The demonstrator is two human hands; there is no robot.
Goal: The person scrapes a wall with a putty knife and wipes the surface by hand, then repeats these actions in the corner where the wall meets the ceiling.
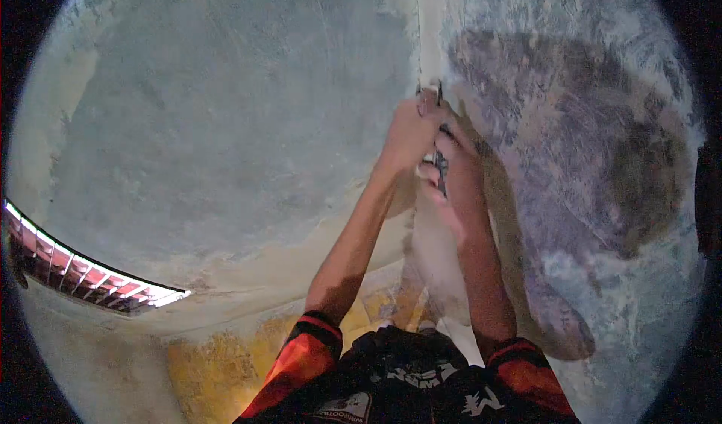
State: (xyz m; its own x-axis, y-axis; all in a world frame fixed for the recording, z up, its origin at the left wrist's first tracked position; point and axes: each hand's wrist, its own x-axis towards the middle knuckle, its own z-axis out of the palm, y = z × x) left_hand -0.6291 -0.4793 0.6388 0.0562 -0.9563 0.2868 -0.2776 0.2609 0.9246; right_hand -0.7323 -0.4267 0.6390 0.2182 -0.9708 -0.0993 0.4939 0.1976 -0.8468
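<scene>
Both arms reach up to a pale vertical strip where two wall faces meet. My left hand is closed at the strip, its fingers around a small dark metal piece that I cannot make out clearly. Just below and to the right, my right hand is wrapped round a hand tool with dark metal handles, which looks like pliers. The two hands touch or overlap, and the tool's jaws are hidden between them.
Blotchy grey-blue wall spreads to the left, with rougher patched wall on the right under the shadow of my head and arms. A barred opening lies low on the left. Yellowish floor shows below.
</scene>
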